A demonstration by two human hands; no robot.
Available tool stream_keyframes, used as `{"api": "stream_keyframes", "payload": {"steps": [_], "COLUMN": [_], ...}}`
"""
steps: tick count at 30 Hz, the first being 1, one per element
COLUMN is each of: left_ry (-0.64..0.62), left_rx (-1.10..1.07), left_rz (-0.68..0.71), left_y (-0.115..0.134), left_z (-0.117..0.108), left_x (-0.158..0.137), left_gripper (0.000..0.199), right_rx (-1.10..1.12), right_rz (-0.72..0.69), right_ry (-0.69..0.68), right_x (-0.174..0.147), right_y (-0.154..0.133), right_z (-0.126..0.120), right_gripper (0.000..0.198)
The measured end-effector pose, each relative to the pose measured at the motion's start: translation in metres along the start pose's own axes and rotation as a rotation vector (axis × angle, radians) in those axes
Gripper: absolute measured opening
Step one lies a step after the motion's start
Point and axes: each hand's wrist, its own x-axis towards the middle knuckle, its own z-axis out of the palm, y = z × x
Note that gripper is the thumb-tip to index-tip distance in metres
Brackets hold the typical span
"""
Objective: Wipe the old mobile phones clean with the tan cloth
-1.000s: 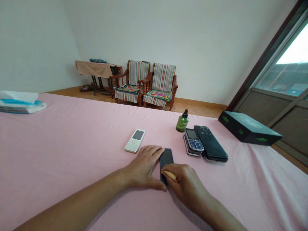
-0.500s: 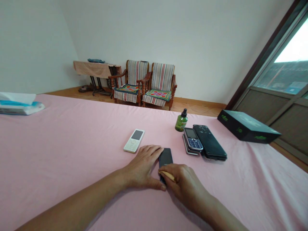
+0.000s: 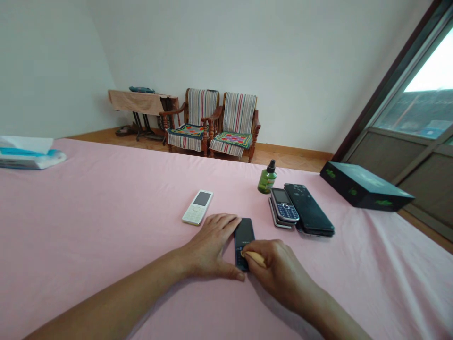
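Note:
A dark keypad mobile phone (image 3: 244,231) lies flat on the pink cloth, screen up, its long side running away from me. My left hand (image 3: 214,248) steadies it, fingertips at its upper left edge and thumb at its lower end. In a pinch, my right hand (image 3: 274,262) holds a small pale-yellow tool (image 3: 256,258), rounded like a wooden handle. The tool's tip meets the phone's keypad; what kind of tip it has is too small to tell. Just beyond my left hand rests a white keypad phone (image 3: 198,208), apart from both hands.
To the right are stacked keypad phones (image 3: 284,208), a stack of dark smartphones (image 3: 307,210) and a green spray bottle (image 3: 266,178). A black box (image 3: 364,186) lies at the far right. Tissues (image 3: 31,153) sit at the left edge. Two chairs (image 3: 233,118) stand beyond the pink cloth (image 3: 106,203).
My right hand has moved slightly right with the yellow tool, from the phone's left edge onto its keypad, uncovering more keys. My left hand and the phone have hardly moved.

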Motion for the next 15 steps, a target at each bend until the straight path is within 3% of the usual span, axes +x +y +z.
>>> {"api": "stream_keyframes", "payload": {"steps": [15], "left_ry": [0.003], "left_rx": [0.009], "left_rz": [-0.01], "left_y": [0.0], "left_z": [0.001], "left_x": [-0.001], "left_gripper": [0.109], "right_rx": [0.026], "right_rz": [-0.049], "right_ry": [-0.007], "right_x": [0.003], "right_y": [-0.003], "right_z": [0.008], "right_gripper": [0.025]}}
